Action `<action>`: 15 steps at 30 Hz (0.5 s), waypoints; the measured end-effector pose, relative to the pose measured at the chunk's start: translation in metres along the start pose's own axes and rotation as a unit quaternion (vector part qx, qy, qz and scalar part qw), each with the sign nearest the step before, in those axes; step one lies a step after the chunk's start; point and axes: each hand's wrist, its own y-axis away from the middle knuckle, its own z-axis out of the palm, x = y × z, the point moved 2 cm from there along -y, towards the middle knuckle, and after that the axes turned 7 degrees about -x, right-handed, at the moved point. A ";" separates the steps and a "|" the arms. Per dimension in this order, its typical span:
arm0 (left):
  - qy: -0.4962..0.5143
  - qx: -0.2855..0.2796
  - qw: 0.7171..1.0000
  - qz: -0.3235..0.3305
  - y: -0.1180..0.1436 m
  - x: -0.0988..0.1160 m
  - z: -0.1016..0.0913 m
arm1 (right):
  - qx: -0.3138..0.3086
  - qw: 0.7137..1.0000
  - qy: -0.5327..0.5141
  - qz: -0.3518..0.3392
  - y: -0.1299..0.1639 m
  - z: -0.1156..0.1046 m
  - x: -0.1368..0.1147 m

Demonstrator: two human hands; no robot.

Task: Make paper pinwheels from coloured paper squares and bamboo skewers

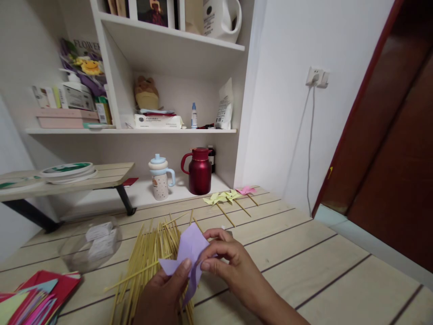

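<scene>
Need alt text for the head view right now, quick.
Both hands, left hand and right hand, pinch a folded purple paper above a pile of bamboo sticks on a wooden table. Finished paper pinwheels lie farther back.

Left hand (162, 295) cut off at the bottom edge, lower stretch of the heap of thin yellow bamboo sticks (149, 253) hidden behind both hands, stack of red and coloured paper sheets (34, 298) cropped at the lower left corner, contents of the clear round plastic container (91, 246) blurred, print on the white boxes inside unreadable.

Lilac paper (190, 253), yellow sticks (149, 257), red jug (199, 170)
</scene>
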 end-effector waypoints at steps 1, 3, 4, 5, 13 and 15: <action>0.003 0.006 1.000 -0.008 0.000 -0.003 0.000 | 0.001 1.000 0.000 0.000 0.000 0.001 0.000; 0.019 -0.001 0.999 -0.032 -0.002 -0.007 0.000 | -0.003 1.000 -0.003 -0.003 0.001 0.003 -0.001; 0.029 -0.004 0.999 -0.038 -0.003 -0.009 0.000 | -0.006 1.000 -0.007 -0.005 0.001 0.004 -0.001; 0.036 -0.005 0.999 -0.040 -0.003 -0.010 0.000 | -0.010 1.000 -0.012 -0.007 0.001 0.006 -0.002; 0.055 -0.027 0.997 -0.040 -0.005 -0.012 -0.004 | 0.006 1.000 0.015 -0.026 0.002 0.004 -0.002; 0.076 -0.038 0.995 -0.051 -0.003 -0.008 -0.001 | 0.001 0.999 0.026 -0.034 0.002 0.001 -0.002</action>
